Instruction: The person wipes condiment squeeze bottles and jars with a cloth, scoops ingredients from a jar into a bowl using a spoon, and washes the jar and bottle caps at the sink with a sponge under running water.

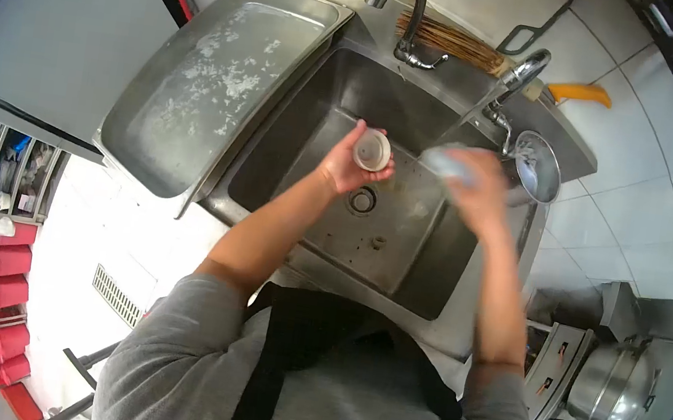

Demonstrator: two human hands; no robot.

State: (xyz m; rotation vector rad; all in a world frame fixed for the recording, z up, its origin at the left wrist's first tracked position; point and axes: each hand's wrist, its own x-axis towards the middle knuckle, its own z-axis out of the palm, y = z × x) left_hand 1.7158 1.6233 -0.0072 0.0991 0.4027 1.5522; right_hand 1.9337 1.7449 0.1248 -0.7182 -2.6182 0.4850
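Over the sink basin, my left hand holds a small round white cup, its mouth facing up. My fingers wrap around its side and base. To the right, my right hand is smeared by motion. It grips a pale bluish-white scrubbing pad or cloth; the blur hides which. A stream of water runs from the right faucet close to this hand. Small food scraps lie on the basin floor around the drain.
A large metal tray of cloudy water with white bits stands left of the basin. Behind are another faucet, a bundled stick brush and a yellow handle. A metal container sits at the right rim.
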